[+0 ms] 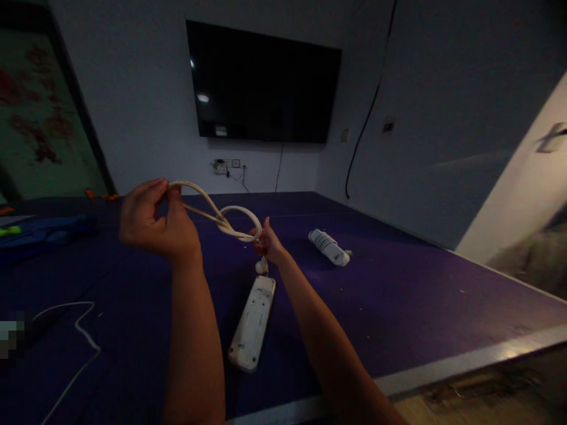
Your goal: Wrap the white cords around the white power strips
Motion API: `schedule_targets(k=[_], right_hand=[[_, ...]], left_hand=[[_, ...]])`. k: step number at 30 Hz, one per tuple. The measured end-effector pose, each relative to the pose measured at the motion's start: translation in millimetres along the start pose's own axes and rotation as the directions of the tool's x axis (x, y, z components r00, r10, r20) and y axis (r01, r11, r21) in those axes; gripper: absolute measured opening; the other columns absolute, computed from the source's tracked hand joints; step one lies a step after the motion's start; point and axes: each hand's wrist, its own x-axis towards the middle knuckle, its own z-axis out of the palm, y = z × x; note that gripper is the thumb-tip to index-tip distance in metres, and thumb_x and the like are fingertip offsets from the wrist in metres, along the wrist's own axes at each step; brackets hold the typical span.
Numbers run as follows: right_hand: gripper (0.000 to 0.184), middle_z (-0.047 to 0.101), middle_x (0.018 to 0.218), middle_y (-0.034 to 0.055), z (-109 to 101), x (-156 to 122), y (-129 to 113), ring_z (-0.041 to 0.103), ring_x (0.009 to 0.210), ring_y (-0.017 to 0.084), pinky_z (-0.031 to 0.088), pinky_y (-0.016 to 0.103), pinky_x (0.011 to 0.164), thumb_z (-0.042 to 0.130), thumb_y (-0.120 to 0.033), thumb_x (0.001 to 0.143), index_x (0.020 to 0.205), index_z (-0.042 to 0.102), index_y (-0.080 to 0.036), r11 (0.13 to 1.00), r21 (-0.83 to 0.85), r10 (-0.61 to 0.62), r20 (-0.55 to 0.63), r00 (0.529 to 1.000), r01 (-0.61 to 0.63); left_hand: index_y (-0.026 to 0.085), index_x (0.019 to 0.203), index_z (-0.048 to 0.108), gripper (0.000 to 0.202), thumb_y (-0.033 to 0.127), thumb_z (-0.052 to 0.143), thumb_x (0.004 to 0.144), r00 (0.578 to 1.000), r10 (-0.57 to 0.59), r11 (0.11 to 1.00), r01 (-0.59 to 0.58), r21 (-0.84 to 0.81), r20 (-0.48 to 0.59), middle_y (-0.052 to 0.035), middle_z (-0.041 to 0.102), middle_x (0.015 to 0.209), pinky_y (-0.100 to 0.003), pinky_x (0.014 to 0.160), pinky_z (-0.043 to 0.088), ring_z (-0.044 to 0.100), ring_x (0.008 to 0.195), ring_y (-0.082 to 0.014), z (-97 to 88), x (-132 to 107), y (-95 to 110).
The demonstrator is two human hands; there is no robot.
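A looped white cord (220, 219) stretches between my two hands above a purple tabletop (381, 307). My left hand (156, 218), raised at the left, pinches one end of the loop between thumb and fingers. Lower and farther right, my right hand (268, 242) is closed around the cord's other end, its fingers partly hidden. Just below that hand hangs or rests a white plug (261, 266); I cannot tell which. A white power strip (253, 324) lies nearest me with its screwed underside up, scuffed with dark marks.
Another white power strip (328, 247), wrapped in its own cord, lies on the right. A thin white cable (84, 330) runs along the left, near blue cloth (48, 230). A television (266, 82) hangs on the back wall, and a black cable (365, 124) dangles at the right wall.
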Motion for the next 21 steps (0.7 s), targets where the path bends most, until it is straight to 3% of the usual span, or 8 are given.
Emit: schedule_targets(k=[5, 14, 17, 21], right_hand=[[0.067, 0.026, 0.037, -0.0100, -1, 4, 6, 0.016, 0.031, 0.004, 0.007, 0.017, 0.035, 0.024, -0.082, 0.075, 0.068, 0.047, -0.019, 1.000, 0.021, 0.003, -0.123, 0.992, -0.001], [0.056, 0.029, 0.036, -0.0097, -7, -1, -2, 0.019, 0.030, 0.004, 0.008, 0.017, 0.034, 0.037, -0.073, 0.080, 0.066, 0.045, -0.019, 0.996, -0.085, -0.049, -0.223, 0.974, 0.031], [0.055, 0.028, 0.036, -0.0098, -9, -3, -9, 0.018, 0.029, 0.003, 0.006, 0.017, 0.033, 0.037, -0.070, 0.082, 0.064, 0.044, -0.018, 0.996, -0.091, -0.038, -0.267, 0.963, 0.014], [0.057, 0.028, 0.036, -0.0098, -13, -7, -19, 0.017, 0.029, 0.003, 0.006, 0.017, 0.033, 0.035, -0.071, 0.082, 0.065, 0.046, -0.018, 0.998, -0.057, -0.020, -0.310, 0.951, 0.003]], left_hand=[[0.013, 0.073, 0.069, 0.007, 0.015, 0.072, 0.067, 0.993, 0.092, 0.996, -0.092, 0.011, -0.068, -0.0019, 0.070, 0.074, -0.034, 0.074, 0.052, 0.065, 0.076, -0.0159, -1.2, 1, 5], [0.009, 0.073, 0.067, 0.010, 0.006, 0.067, 0.064, 0.997, 0.034, 0.987, -0.043, -0.154, -0.064, -0.0036, 0.066, 0.074, -0.028, 0.061, 0.053, 0.064, 0.072, -0.0143, 17.7, -11, -1], [0.009, 0.075, 0.067, 0.013, 0.004, 0.066, 0.063, 0.999, -0.034, 0.991, 0.031, -0.128, -0.024, -0.0036, 0.066, 0.076, -0.026, 0.061, 0.052, 0.064, 0.072, -0.0138, 21.8, -14, -4], [0.008, 0.079, 0.065, 0.018, 0.001, 0.065, 0.063, 0.971, -0.234, 0.970, 0.236, -0.058, 0.044, -0.0029, 0.066, 0.078, -0.026, 0.064, 0.052, 0.064, 0.071, -0.0125, 24.4, -14, -8]])
